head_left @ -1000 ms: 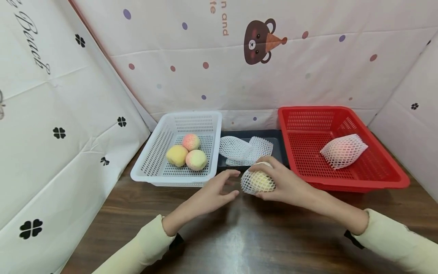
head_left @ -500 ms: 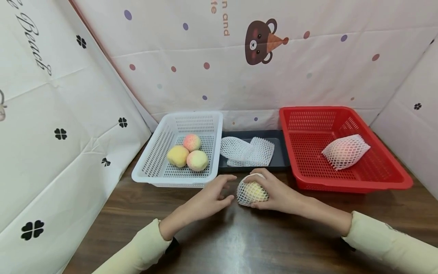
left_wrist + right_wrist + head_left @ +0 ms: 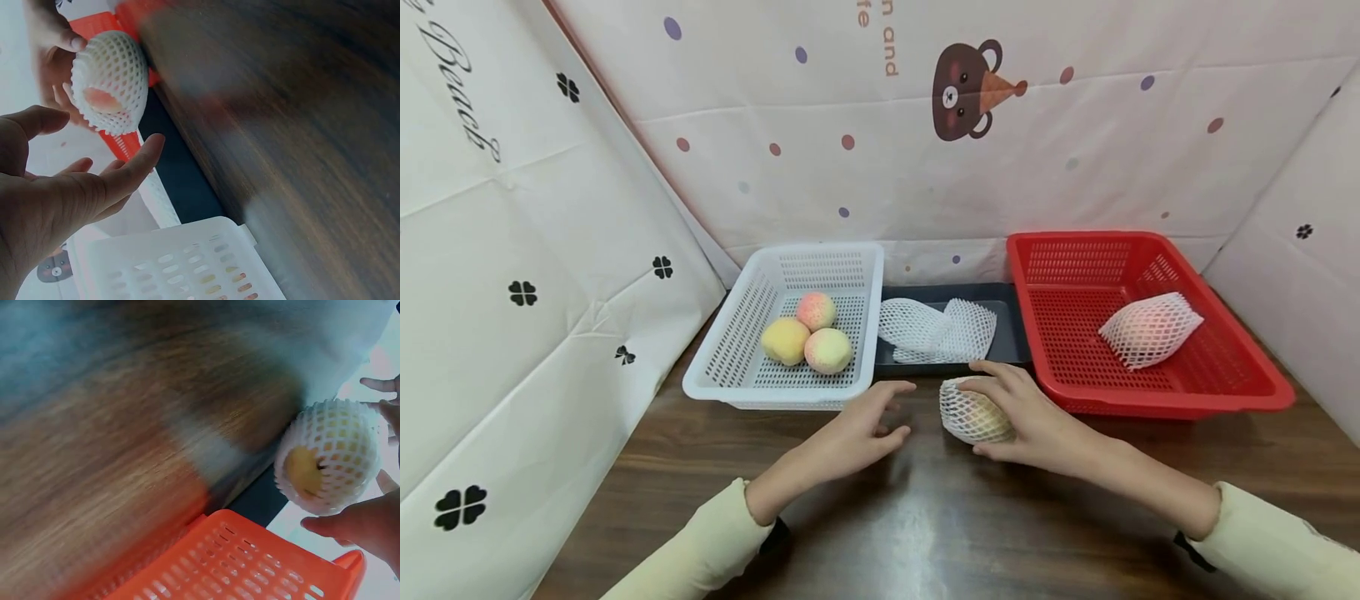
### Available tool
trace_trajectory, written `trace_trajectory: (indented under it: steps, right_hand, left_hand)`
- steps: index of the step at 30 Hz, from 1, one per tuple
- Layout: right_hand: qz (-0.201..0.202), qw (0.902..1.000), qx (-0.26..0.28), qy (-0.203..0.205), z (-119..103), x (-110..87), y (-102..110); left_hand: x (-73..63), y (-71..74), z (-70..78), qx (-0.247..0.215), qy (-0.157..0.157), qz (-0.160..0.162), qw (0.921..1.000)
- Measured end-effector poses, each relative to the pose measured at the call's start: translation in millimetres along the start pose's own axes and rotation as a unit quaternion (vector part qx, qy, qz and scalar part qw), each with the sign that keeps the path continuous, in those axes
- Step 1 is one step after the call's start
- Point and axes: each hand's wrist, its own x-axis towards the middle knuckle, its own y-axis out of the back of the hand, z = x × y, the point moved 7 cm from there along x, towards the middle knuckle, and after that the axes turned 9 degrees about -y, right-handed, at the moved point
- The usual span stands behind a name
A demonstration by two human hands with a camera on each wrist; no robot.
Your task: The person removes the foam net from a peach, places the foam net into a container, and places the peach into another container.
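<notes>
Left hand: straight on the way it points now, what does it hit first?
Probably the netted fruit in the right hand. Depth is unclear, so the fingers might instead slip past toward the tray.

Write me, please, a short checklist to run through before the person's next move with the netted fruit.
1. Right hand holding the netted fruit: ok, fingers and thumb are around it.
2. Firmness of that hold: cannot tell.
3. Left hand out of the way: ok, relaxed and apart from the fruit.
4. Net covering the fruit completely: not ok, the wrist views show bare fruit at its open ends.
5. Room in the red basket, should that be the destination: ok, one wrapped fruit lies on its right side, with bare floor beside it.
6. Spare foam nets in the dark tray: ok.
</notes>
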Motion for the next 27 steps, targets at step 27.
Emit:
trace_trajectory:
  steps: [27]
  right_hand:
    - [0.034,0.9954,-0.083,-0.032,-0.1,-73.8,21.8]
  left_hand:
    - [-14.5,-3.1,-5.2,0.007,0.009,-0.016,0.9998]
